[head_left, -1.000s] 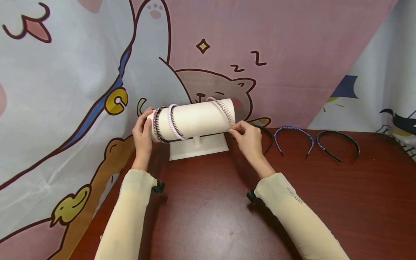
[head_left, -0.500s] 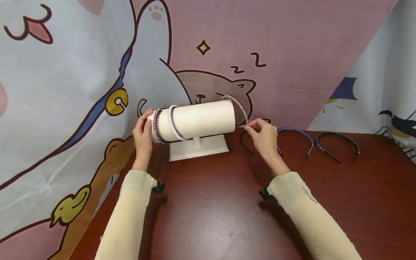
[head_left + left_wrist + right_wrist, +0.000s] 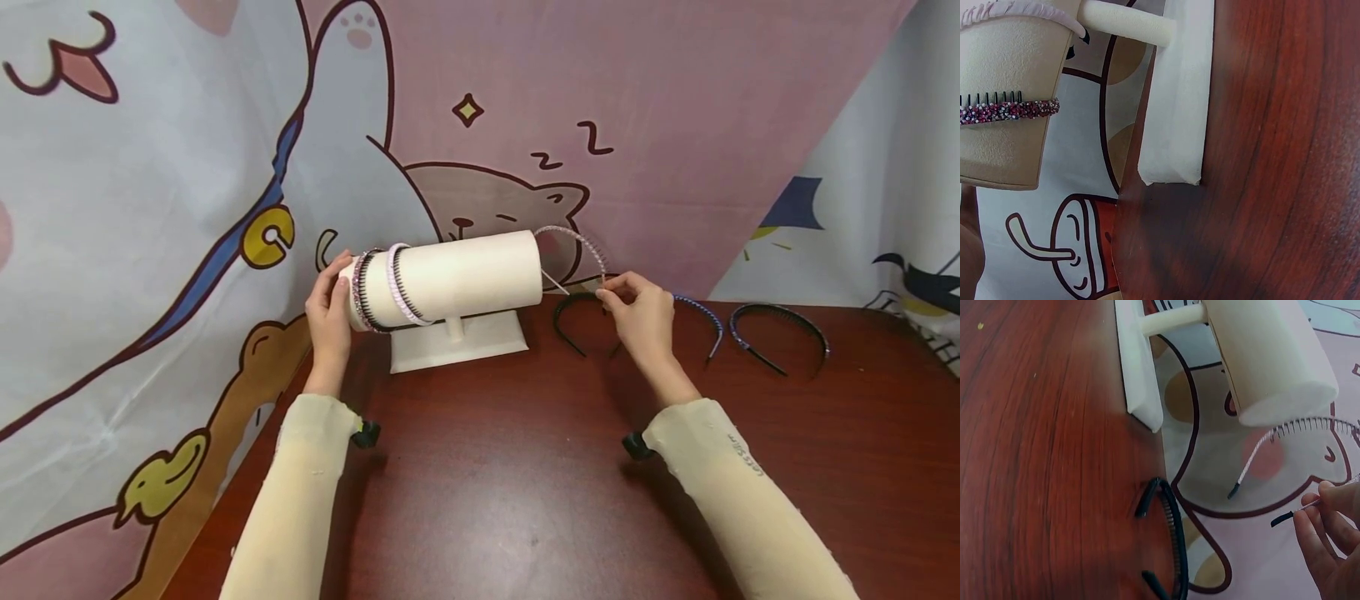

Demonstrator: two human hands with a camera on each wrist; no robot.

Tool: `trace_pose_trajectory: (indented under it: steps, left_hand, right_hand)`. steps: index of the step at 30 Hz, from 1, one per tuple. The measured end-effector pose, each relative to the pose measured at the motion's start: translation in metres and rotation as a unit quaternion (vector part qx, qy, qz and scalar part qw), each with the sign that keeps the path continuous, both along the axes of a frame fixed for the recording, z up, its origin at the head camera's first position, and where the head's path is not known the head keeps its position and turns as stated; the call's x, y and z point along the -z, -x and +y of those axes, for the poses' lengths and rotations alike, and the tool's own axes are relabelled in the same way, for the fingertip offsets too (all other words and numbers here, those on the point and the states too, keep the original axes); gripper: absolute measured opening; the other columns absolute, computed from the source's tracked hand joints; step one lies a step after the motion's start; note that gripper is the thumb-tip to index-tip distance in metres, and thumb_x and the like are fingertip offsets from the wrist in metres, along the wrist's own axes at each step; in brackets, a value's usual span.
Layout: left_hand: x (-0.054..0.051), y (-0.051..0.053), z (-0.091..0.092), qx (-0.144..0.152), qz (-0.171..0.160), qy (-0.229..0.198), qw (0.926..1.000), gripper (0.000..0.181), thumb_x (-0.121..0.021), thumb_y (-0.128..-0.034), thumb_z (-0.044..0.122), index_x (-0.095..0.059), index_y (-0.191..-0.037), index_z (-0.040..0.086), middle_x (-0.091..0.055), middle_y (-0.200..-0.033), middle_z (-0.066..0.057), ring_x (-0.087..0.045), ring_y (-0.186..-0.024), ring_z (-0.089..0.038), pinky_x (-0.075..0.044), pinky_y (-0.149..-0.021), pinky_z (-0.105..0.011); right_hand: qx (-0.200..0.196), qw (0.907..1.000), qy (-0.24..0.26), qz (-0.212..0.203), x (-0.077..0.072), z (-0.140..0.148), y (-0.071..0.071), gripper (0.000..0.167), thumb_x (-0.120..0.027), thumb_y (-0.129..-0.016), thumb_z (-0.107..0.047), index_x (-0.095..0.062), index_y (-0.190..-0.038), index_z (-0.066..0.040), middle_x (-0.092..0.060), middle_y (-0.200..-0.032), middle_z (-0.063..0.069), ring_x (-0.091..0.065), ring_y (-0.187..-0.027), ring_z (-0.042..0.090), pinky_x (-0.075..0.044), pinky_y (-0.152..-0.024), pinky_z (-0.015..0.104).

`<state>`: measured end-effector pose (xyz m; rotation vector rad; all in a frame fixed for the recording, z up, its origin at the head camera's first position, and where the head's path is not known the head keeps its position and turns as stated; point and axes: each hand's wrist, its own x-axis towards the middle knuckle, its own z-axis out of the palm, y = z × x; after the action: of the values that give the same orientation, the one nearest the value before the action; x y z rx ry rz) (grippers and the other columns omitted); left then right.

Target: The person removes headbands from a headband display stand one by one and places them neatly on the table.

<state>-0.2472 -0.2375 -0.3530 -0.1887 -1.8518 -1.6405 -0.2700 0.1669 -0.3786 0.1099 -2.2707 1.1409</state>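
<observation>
A cream cylindrical headband stand (image 3: 480,271) stands on a flat base at the back of the table. My left hand (image 3: 328,312) grips its left end, thumb in front. Beside that hand a glittery dark pink toothed headband (image 3: 1007,111) and a pale lilac headband (image 3: 401,283) sit around the cylinder. Off the right end, my right hand (image 3: 641,321) pinches one arm of a thin pale pink toothed headband (image 3: 581,237) between thumb and fingers. In the right wrist view its other dark-tipped arm (image 3: 1249,464) hangs free, apart from the cylinder.
On the dark red wooden table (image 3: 487,500), right of the stand, lie a black headband (image 3: 564,333), a blue headband (image 3: 705,315) partly behind my right hand, and a dark headband with bluish decoration (image 3: 780,310). A cartoon-printed cloth (image 3: 660,125) hangs close behind.
My right hand has moved right, drawing the pale pink headband off the cylinder's right end. The left hand keeps its grip, and the two other headbands on the cylinder stay put.
</observation>
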Motion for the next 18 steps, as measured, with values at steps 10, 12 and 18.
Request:
trace_pose_trajectory:
  steps: [10, 12, 18]
  left_hand:
    - [0.002, 0.001, 0.000, -0.002, -0.005, -0.005, 1.0000, 0.034, -0.049, -0.1012, 0.011, -0.063, -0.130, 0.000, -0.058, -0.144, -0.009, -0.051, -0.137, -0.015, -0.036, -0.114, -0.027]
    - [0.002, 0.001, 0.000, 0.000, -0.007, -0.005, 1.0000, 0.034, -0.049, -0.1014, 0.012, -0.062, -0.130, 0.000, -0.058, -0.145, -0.009, -0.051, -0.137, -0.015, -0.036, -0.114, -0.028]
    - [-0.001, -0.001, 0.001, -0.003, -0.014, -0.002, 0.9999, 0.034, -0.047, -0.1017, 0.011, -0.061, -0.130, -0.001, -0.058, -0.145, -0.011, -0.051, -0.137, -0.015, -0.036, -0.116, -0.030]
  right_hand:
    - [0.024, 0.9997, -0.006, -0.002, 0.003, 0.025, -0.005, 0.013, -0.076, -0.087, -0.015, -0.075, -0.092, -0.003, -0.077, -0.083, 0.016, -0.046, -0.060, -0.023, -0.036, -0.062, 0.011]
    - [0.031, 0.9995, -0.006, -0.004, 0.003, 0.029, -0.006, 0.014, -0.076, -0.087, -0.015, -0.076, -0.092, -0.003, -0.077, -0.084, 0.016, -0.046, -0.061, -0.023, -0.036, -0.060, 0.010]
    - [0.051, 0.9986, -0.003, -0.010, 0.004, 0.044, -0.011, 0.014, -0.075, -0.089, -0.019, -0.077, -0.093, -0.005, -0.077, -0.084, 0.016, -0.046, -0.060, -0.023, -0.035, -0.057, 0.010]
